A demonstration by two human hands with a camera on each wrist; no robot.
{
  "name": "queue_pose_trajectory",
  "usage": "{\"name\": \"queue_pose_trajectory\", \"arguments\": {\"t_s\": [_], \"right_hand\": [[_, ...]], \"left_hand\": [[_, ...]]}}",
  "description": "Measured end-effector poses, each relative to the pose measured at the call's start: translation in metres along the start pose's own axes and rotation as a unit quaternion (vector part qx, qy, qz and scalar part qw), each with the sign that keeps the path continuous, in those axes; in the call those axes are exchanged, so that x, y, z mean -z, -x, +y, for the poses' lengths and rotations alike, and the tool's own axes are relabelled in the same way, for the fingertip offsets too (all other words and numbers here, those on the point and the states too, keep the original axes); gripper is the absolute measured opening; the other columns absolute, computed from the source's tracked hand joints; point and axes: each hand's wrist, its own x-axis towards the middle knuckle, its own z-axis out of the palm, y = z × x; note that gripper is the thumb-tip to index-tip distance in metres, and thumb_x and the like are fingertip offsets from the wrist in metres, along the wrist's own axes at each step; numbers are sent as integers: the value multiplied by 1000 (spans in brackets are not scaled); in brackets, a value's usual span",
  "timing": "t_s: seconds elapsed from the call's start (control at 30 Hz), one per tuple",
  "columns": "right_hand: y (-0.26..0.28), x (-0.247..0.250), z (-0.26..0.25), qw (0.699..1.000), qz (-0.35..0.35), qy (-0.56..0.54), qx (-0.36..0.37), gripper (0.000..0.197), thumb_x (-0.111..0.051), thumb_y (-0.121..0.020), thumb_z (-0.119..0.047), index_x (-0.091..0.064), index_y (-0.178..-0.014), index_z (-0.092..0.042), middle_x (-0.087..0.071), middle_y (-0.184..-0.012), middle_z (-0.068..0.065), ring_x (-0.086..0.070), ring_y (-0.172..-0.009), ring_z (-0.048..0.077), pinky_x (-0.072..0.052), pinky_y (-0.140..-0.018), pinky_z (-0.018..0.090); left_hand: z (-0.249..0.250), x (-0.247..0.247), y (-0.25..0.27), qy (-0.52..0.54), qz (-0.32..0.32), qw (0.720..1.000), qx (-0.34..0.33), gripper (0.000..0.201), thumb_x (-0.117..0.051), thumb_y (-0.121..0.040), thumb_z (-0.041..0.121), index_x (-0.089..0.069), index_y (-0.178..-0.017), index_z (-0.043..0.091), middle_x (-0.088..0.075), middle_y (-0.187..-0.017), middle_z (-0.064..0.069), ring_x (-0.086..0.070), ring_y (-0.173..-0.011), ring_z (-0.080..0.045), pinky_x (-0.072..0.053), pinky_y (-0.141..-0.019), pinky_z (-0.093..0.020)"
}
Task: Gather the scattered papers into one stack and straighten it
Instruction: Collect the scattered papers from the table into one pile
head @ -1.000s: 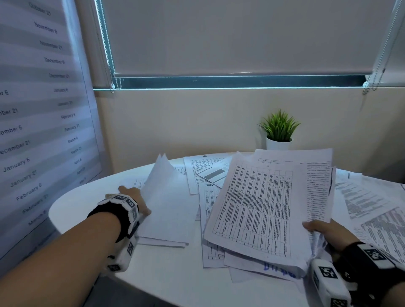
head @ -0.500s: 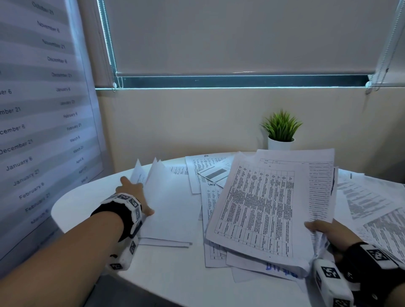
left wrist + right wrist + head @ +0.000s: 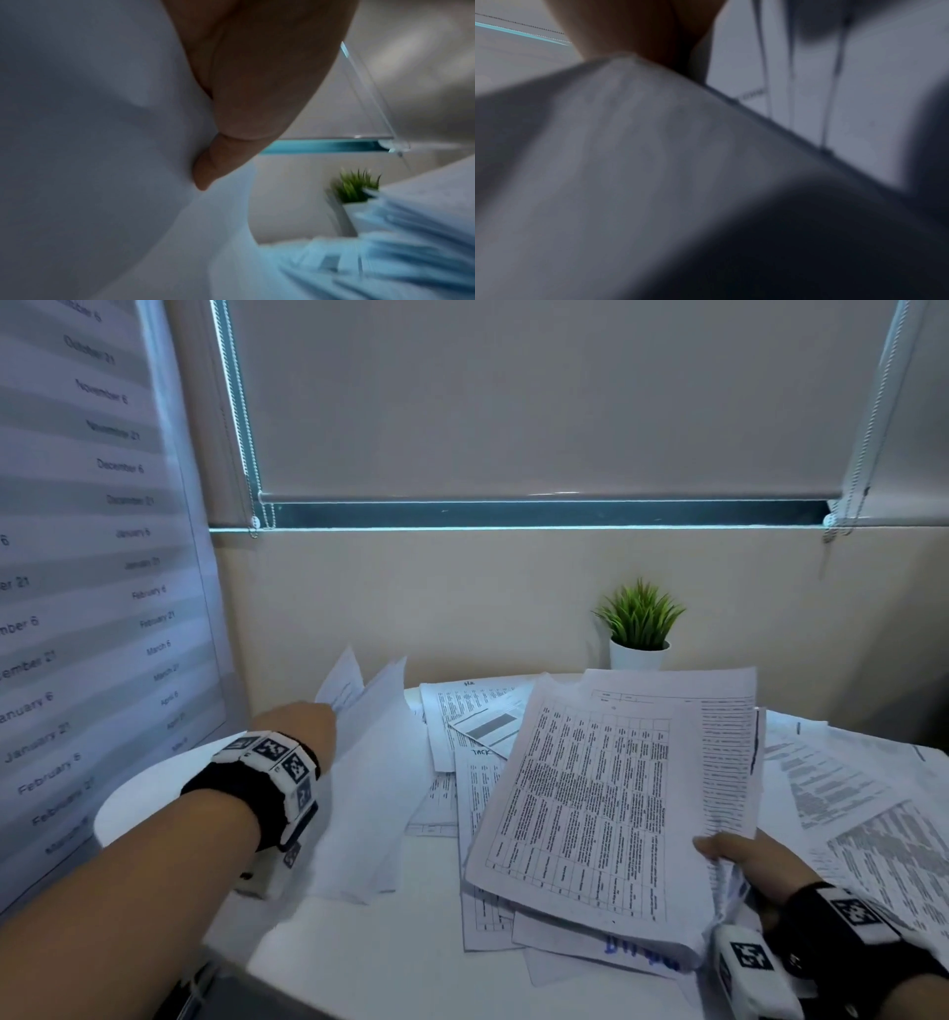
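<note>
The left hand has reached further across the round white table than it was a moment ago, and the blank sheets it works on have risen: their far corners now stand up off the surface near the wall where a second earlier they lay lower and flatter. In the left wrist view a thumb presses against the white paper, and the fingers go out of sight behind the sheets, so it reads as a pinch on that small bundle, though the far side of the grip is hidden. The right hand has barely moved; its thumb lies on top of the printed stack at its near right corner, fingers curled beneath, holding it tilted up above loose pages lying on the table. More printed sheets spread out to the right of it, and a small potted plant stands by the wall behind. The lift on the left suggests those blank sheets are about to be carried over to join the held stack; the gathering looks roughly midway, with squaring up not yet begun
</note>
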Motion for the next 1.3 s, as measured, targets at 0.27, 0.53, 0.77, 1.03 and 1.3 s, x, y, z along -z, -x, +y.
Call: {"name": "queue_pose_trajectory", "arguments": {"t_s": [0.27,0.53,0.77,1.03,1.3], "right_hand": [[7,-1,-6,1000,-11,-15,18,20,-51,-85,14,-59,-100,3,-70,-64,13,-59,-77,32,-46,-70,34],[7,-1,-6,1000,-13,7,13,16,-53,-84,13,-62,-95,5,-68,-72,17,-60,-79,33,-47,-73,36],[-2,3,-6,998,32,51,6,18,-44,-97,1,-52,-82,-6,-60,-85,15,-50,-73,21,-42,-72,29],[-2,-1,3,999,-17,-23,-26,58,-71,-45,-17,-59,-95,9,-60,-77,20,-45,-76,30,-37,-66,36],[5,2,-1,998,-6,-50,-36,45,-70,-57,-7,-68,-102,0,-71,-81,21,-60,-78,34,-46,-81,51]], "left_hand": [[20,94,40,68,195,978,-27,21,-41,-97,17,-60,-104,14,-48,-72,0,-53,-70,-28,-38,-62,-31],[60,122,58,625,211,741,-127,17,-67,-91,20,-71,-105,12,-73,-97,-1,-69,-90,-20,-53,-79,-33],[136,67,45,770,-44,628,-106,27,-64,-91,3,-65,-118,5,-71,-110,-9,-68,-95,-21,-57,-75,-25],[185,2,40,625,-152,763,-52,36,-51,-87,6,-38,-118,19,-60,-111,-7,-62,-96,-25,-53,-86,-33],[177,-16,35,638,-132,759,1,64,-75,-54,31,-54,-114,24,-66,-104,0,-69,-91,-21,-60,-81,-38]]}}
